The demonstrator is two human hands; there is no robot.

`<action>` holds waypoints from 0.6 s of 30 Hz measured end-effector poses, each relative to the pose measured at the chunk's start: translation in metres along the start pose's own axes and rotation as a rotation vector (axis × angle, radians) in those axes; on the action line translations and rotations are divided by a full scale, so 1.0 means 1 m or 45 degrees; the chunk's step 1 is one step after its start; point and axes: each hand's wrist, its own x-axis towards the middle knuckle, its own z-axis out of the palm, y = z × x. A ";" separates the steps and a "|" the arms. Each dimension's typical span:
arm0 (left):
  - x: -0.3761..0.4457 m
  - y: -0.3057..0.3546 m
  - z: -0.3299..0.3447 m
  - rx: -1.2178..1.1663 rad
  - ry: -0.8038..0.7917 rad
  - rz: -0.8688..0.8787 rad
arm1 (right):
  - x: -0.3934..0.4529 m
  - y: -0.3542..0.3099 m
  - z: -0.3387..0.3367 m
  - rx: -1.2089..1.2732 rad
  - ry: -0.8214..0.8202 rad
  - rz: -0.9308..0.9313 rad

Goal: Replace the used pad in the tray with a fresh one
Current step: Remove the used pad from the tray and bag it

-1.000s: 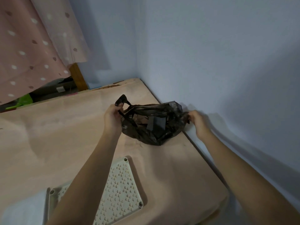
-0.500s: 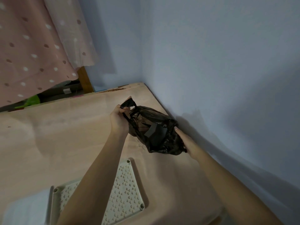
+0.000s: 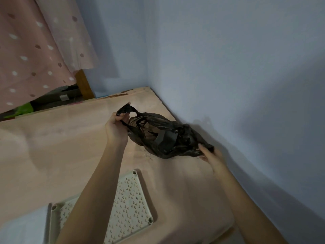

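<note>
Two hands are on the black plastic bag (image 3: 165, 140), as they were half a second ago, but you have stretched it longer along the wall and your right hand (image 3: 210, 154) has slid out to its far end. Your left hand (image 3: 117, 126) is clenched round the twisted handles, arm reaching forward across the perforated tray (image 3: 130, 205). Your right fingers pinch the bag's tail near the wall (image 3: 246, 85). The bag hangs just above the wooden board (image 3: 52, 147), beyond the tray.

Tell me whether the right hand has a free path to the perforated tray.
Probably not yet: the right hand holds the black bag, and the left forearm crosses over the perforated tray. Nothing else blocks the tray's near-right corner.
</note>
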 end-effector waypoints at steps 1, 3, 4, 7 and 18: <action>0.000 0.000 0.001 0.005 -0.024 0.004 | 0.001 -0.009 -0.002 0.018 0.048 -0.077; -0.002 0.001 0.006 0.040 -0.095 0.014 | 0.000 -0.029 -0.004 0.024 0.137 -0.223; -0.003 0.002 0.008 0.069 -0.133 0.019 | 0.000 -0.040 -0.004 0.021 0.190 -0.282; -0.004 0.002 0.018 0.117 -0.180 0.032 | -0.003 -0.071 -0.001 -0.004 0.258 -0.459; -0.020 0.006 0.082 0.557 -0.653 0.144 | 0.012 -0.157 0.045 0.486 -0.336 -0.547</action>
